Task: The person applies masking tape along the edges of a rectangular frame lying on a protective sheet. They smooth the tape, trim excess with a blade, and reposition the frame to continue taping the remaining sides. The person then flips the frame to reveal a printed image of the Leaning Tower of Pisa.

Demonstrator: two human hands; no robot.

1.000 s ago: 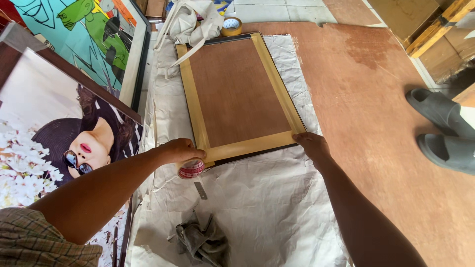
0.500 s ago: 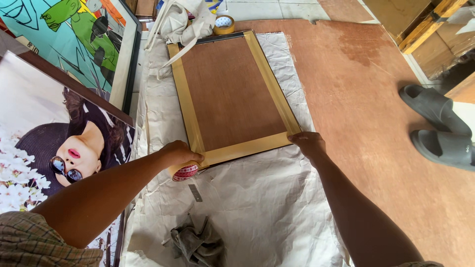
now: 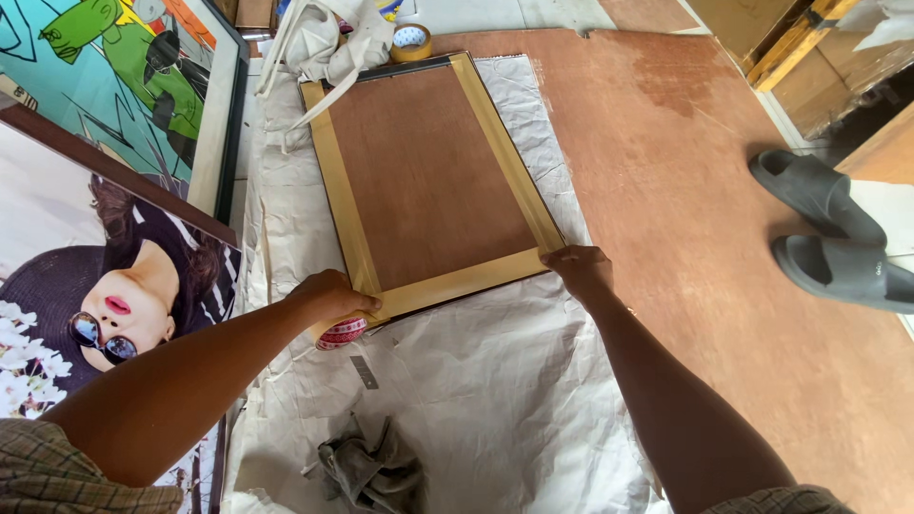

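A picture frame (image 3: 428, 181) lies face down on a sheet of crumpled white paper (image 3: 476, 400) spread over the wooden floor (image 3: 685, 190), its brown backing board edged with strips of tan tape. The left hand (image 3: 328, 297) rests at the frame's near left corner, fingers curled around a roll of tape (image 3: 338, 333) (red and white on its side) that sits just under the hand, touching the frame's edge. The right hand (image 3: 576, 266) presses on the near right corner, fingers together and flat on the taped edge, holding nothing. A small metal blade (image 3: 364, 371) lies on the paper just below the roll, and a grey rag (image 3: 367, 466) lies nearer the person. Another tape roll (image 3: 411, 40) sits beyond the frame's far edge. Two grey sandals (image 3: 828, 228) lie well apart to the right.
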